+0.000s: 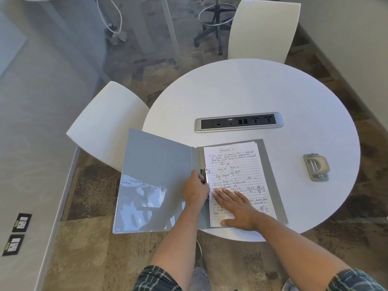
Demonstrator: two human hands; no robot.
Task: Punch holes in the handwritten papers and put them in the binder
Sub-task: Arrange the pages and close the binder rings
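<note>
The handwritten papers (235, 177) are laid in the open binder (159, 181) on the bench (262, 91), pressed flat by the right grip (236, 206); the ring clip (204, 175) is pinched by the left grip (195, 189).

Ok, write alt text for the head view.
A person's left hand grips the ring clasp of an open grey binder while the right hand presses flat on handwritten papers inside. A hole punch sits to the right on the round white table.

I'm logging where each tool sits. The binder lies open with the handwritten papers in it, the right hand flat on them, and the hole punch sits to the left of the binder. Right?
Not quite: the head view shows the hole punch to the right of the binder, not the left. The rest holds: the right hand lies flat on the handwritten papers.
</note>
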